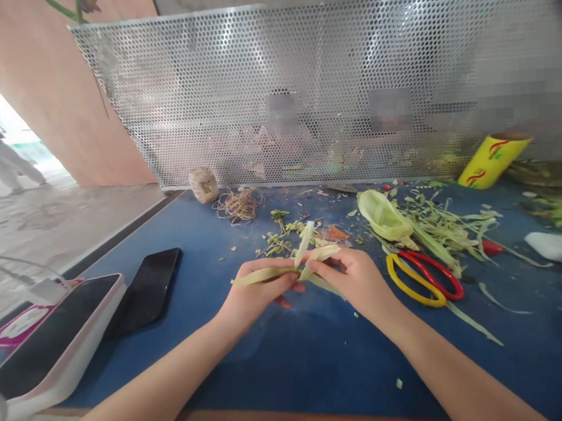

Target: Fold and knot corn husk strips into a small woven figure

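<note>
Pale green corn husk strips [266, 274] cross one another between my two hands, above the middle of the blue table. My left hand [257, 289] pinches the strips from the left, one end sticking out past its thumb. On the other side my right hand [348, 276] grips the crossing ends between thumb and fingers. How the strips are joined is partly hidden by the fingers. Right of my right hand lie scissors [415, 278] with one yellow and one red handle loop. A cupped husk piece [382, 216] rests just beyond them.
Shredded green strips [455, 224] and plant scraps litter the table's right and middle. A twine ball [204, 184] and loose twine [240, 204] lie at the back. A phone [151, 283] and a white-cased device [54, 342] lie left. A yellow tube [493, 159] leans before the perforated metal screen [302, 93].
</note>
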The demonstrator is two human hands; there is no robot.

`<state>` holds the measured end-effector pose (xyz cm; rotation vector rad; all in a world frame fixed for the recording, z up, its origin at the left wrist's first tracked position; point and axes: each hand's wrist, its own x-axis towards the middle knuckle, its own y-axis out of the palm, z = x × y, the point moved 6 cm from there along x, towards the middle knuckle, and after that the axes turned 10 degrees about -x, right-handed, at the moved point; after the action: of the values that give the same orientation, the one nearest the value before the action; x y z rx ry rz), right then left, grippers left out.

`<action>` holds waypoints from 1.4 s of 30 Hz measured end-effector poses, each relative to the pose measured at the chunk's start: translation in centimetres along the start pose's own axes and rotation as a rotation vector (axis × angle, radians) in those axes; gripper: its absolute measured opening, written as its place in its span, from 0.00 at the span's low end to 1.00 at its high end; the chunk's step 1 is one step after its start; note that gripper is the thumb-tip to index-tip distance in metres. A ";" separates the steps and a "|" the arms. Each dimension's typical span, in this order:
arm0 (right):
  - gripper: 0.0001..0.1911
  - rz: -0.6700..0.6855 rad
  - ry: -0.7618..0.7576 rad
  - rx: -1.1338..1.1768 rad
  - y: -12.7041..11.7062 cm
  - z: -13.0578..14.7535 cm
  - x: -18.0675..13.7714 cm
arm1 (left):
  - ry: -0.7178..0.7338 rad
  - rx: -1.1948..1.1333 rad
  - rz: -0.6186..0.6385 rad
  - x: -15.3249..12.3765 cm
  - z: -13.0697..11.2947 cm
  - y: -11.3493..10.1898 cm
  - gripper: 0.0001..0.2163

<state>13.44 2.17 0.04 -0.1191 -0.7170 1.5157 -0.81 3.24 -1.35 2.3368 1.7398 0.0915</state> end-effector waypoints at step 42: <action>0.04 0.036 -0.297 -0.261 -0.8 2.3 0.1 | -0.028 0.102 0.130 -0.5 0.4 1.0 0.07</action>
<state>12.93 1.41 2.30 -0.1047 -1.1554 1.4835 0.10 2.47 -1.50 2.5102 1.6141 -0.0084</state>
